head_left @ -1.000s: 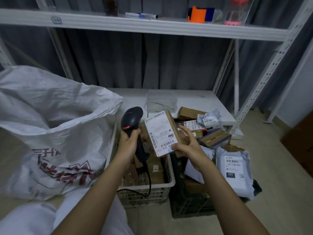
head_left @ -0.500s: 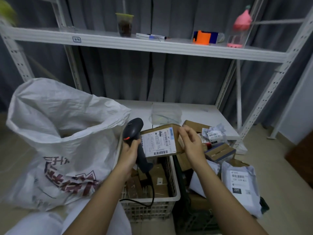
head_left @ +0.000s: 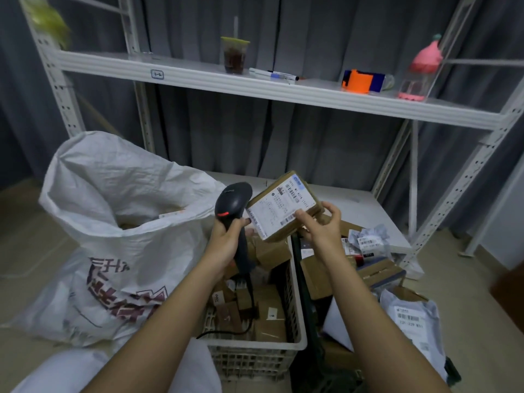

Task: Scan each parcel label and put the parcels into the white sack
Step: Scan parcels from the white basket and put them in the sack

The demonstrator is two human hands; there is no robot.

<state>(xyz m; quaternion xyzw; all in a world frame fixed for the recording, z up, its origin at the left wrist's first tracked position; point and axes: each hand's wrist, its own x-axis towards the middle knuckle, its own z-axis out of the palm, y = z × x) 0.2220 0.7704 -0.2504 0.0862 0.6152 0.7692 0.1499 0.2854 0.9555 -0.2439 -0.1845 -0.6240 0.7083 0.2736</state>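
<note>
Two hands are working above a white crate [head_left: 297, 343] of small boxes. Left hand [head_left: 226, 242] is gripping a black scanner [head_left: 234, 204] by its handle, head just beside the label [head_left: 279, 211]. Right hand [head_left: 321, 232] is pinching a brown parcel [head_left: 283, 207] at its lower right corner, label side tilting up. White sack [head_left: 113, 228] is standing open at left, just beside the crate.

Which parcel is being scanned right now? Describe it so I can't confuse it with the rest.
Start at the white crate beside the white sack. Above it, the right hand holds a brown cardboard parcel next to the black scanner. It alone is lifted, its white label facing up.
</note>
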